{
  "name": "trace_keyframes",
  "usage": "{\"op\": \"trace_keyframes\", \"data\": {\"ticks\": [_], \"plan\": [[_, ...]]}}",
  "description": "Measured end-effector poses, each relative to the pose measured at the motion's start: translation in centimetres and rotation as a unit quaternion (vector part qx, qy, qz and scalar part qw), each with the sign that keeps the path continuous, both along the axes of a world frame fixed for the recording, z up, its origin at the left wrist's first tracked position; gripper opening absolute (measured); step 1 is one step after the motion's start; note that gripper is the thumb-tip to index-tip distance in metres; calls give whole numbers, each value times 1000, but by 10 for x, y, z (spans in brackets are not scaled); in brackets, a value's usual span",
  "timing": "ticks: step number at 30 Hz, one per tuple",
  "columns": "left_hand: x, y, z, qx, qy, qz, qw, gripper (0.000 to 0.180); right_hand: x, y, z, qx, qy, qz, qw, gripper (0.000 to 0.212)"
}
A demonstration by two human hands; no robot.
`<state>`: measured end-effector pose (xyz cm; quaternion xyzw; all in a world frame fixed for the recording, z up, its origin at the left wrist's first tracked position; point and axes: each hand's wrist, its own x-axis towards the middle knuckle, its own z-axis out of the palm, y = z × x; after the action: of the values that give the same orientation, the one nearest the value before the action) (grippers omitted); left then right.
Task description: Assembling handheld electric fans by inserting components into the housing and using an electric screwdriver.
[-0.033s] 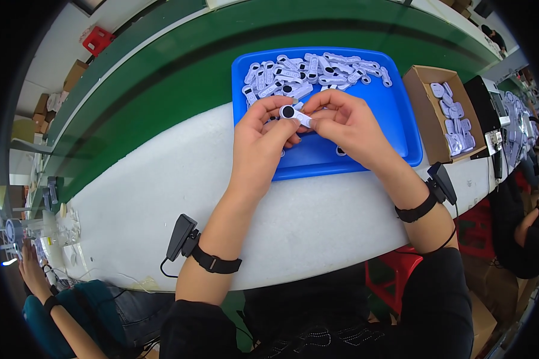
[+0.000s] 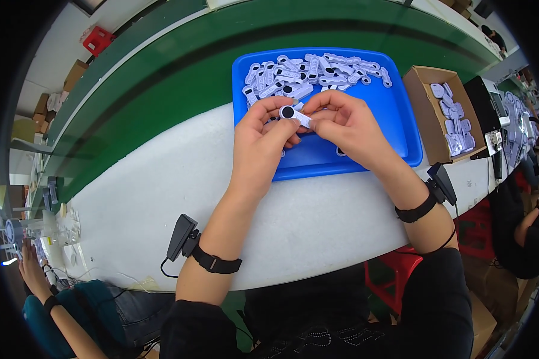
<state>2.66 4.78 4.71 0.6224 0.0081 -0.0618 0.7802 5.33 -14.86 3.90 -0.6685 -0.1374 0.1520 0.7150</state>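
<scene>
Over the near half of a blue tray (image 2: 317, 170), both hands hold one small white plastic part (image 2: 297, 115), elongated, with a black disc on its rounded end. My left hand (image 2: 262, 134) pinches it by the disc end, thumb below and fingers behind. The fingertips of my right hand (image 2: 348, 122) are closed on its narrower end. Behind the hands, a heap of similar white parts (image 2: 311, 69) fills the far side of the tray. A loose part (image 2: 340, 152) lies in the tray below my right hand, partly covered.
A cardboard box (image 2: 418, 81) holding white rounded pieces (image 2: 453, 113) stands right of the tray on the white tabletop (image 2: 317, 227). Beyond it are a dark device (image 2: 485, 105) and clear bags. At left, a co-worker's hand (image 2: 33, 272) is near the table. A red stool (image 2: 395, 272) is below.
</scene>
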Motion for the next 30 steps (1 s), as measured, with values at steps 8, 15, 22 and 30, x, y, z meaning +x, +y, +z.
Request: {"op": "trace_keyframes", "data": {"ticks": [8, 15, 22, 30], "plan": [[1, -1, 0, 15, 17, 8, 1000, 31, -3, 5, 1, 8, -16, -29, 999, 22], [1, -5, 0, 45, -6, 13, 999, 30, -3, 2, 2, -13, -22, -9, 1000, 25], [0, -4, -3, 59, -6, 14, 998, 29, -4, 3, 7, -55, -11, -8, 998, 25], [0, -4, -3, 22, 8, 17, 1000, 27, -1, 2, 2, -57, -6, -9, 998, 22]]}}
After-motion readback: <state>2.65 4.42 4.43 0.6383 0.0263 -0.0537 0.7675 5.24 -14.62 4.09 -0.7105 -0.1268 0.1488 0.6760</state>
